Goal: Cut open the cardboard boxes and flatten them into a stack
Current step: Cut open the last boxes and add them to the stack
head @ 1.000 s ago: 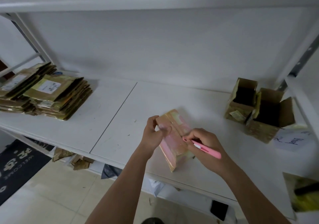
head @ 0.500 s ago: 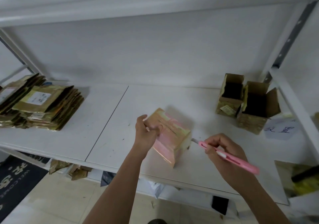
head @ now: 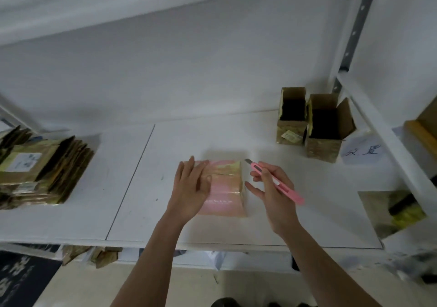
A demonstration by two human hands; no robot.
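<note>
Box (head: pixel 224 188) under left hand (head: pixel 192 188), open boxes (head: pixel 312 124) beyond, flattened stack (head: pixel 45 169) left

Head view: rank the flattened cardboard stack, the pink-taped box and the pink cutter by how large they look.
1. flattened cardboard stack, largest, though cut off by the frame's left edge.
2. pink-taped box, partly under the left hand.
3. pink cutter, smallest.
</note>
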